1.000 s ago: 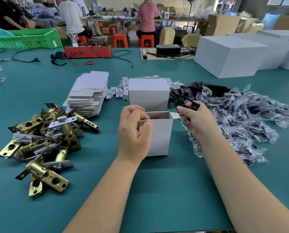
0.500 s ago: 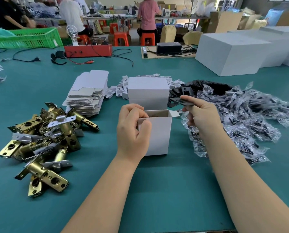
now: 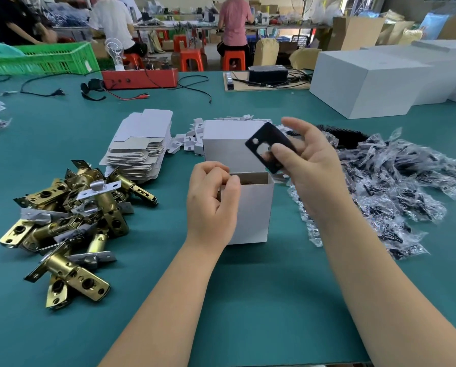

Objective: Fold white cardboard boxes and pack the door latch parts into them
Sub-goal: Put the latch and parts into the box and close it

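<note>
My right hand (image 3: 311,165) has lifted the black plate (image 3: 270,147) from the pile, fingers pinching it above the open box (image 3: 250,207) on the desk, which my left hand (image 3: 211,205) grips, ready for dropping in

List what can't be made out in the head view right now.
- Contents of the open white cardboard box: head view, the near wall and the left hand hide the inside; only a dark strip shows.
- Middle of the flat black metal plate: the right hand has fingers across it.
- Parts inside the clear plastic bags: too small and glare-blurred.
- Far end of the row of black ribbed parts: hidden behind the bags.
</note>
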The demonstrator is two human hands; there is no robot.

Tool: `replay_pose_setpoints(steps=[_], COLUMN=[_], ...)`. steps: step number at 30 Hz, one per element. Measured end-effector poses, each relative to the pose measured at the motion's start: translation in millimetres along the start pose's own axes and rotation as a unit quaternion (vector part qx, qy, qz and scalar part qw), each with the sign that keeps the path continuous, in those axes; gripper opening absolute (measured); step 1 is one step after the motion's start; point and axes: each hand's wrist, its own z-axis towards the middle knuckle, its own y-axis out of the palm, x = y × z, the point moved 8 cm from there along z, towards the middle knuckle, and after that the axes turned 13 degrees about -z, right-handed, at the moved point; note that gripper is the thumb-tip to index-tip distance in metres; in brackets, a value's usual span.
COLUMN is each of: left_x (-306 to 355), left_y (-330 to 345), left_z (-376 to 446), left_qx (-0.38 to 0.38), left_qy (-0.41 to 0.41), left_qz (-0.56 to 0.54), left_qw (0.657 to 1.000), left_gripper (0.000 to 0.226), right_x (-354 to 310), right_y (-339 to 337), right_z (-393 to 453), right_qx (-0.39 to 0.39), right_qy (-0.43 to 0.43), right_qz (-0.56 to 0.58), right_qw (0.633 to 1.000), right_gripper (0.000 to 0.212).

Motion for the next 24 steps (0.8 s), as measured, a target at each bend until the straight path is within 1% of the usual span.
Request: replay_pose_setpoints(steps=[2,3,6,10,12,16,18,21,22,24], left_x=[1.4,2.2,2.1,-1.1,-1.1,0.3,-1.7,-4.8,-5.0,-3.8], left_y=[0.4,0.9,3.7,4.9,5.0,4.8,4.4,4.7,4.4,3.3], left_z=[0.1,-0.2,-1.7,-1.3,0.4,0.8,0.1,-0.4,-0.1,0.2], left_qx=[-0.001,-0.003,-0.014,-0.021,-0.026,-0.036,-0.034,-0.032,-0.030,-0.026], left_qy=[0.010,0.013,0.011,-0.004,-0.005,0.000,-0.015,-0.033,-0.036,-0.030], left_qz=[-0.002,-0.004,-0.014,-0.022,-0.024,-0.035,-0.058,-0.057,-0.052,-0.044], left_qw=[1.000,1.000,1.000,1.000,0.999,0.999,0.998,0.997,0.998,0.998], left_gripper=[0.022,0.017,0.008,0.015,0.015,0.023,0.028,0.035,0.038,0.040], right_x=[-12.9,-16.2,-15.9,-19.4,-23.0,-18.8,-17.1,-18.8,-17.9,-15.1], right_y=[14.3,19.6,25.7,20.8,22.4,31.8,33.3,32.1,30.6,19.5], right_z=[-3.8,-5.1,-7.8,-8.6,-10.3,-15.7,-18.4,-22.3,-22.5,-18.5], right_qx=[-0.026,-0.032,-0.033,-0.027,-0.036,-0.069,-0.090,-0.111,-0.104,-0.052], right_qy=[-0.033,-0.037,-0.022,-0.029,-0.044,-0.047,-0.040,-0.043,-0.049,-0.056], right_qz=[-0.033,-0.040,-0.053,-0.023,-0.051,-0.163,-0.156,-0.159,-0.183,-0.229], right_qw=[0.999,0.998,0.998,0.999,0.997,0.983,0.983,0.980,0.976,0.970], right_gripper=[0.025,0.024,0.030,0.024,0.024,0.025,0.025,0.026,0.029,0.036])
